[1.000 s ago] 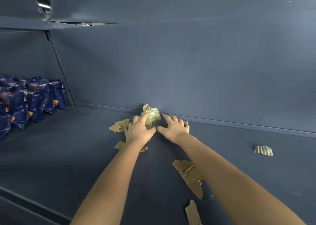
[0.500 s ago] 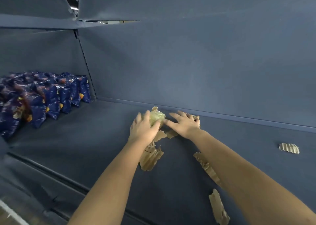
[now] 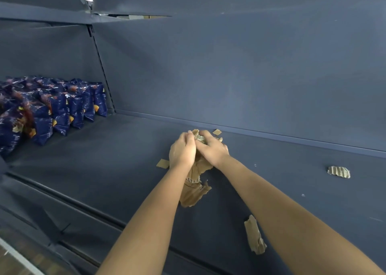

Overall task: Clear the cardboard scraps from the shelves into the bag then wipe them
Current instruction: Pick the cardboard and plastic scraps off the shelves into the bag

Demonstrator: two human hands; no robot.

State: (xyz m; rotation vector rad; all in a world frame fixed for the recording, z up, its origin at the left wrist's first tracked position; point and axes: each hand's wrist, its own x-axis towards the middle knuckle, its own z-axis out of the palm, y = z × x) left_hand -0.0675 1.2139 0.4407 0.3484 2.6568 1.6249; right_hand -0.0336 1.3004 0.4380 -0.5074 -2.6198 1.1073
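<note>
Gathering cardboard scraps (image 3: 194, 189) near shelf (image 3: 125, 162) back edge.

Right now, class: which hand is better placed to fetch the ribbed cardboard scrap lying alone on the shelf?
Right hand: the ribbed scrap lies off to its side, while the left hand would have to cross over.

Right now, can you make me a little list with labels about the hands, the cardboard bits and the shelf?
left hand: closed over brown cardboard pile
right hand: gripping crumpled greenish wad
loose scraps: small square scrap; ridged pale scrap far right; long torn strip near front edge
dark blue metal shelf: scraps not yet cleared
shiny blue snack packets: standing in rows, far left
bag for scraps: not in view
</note>
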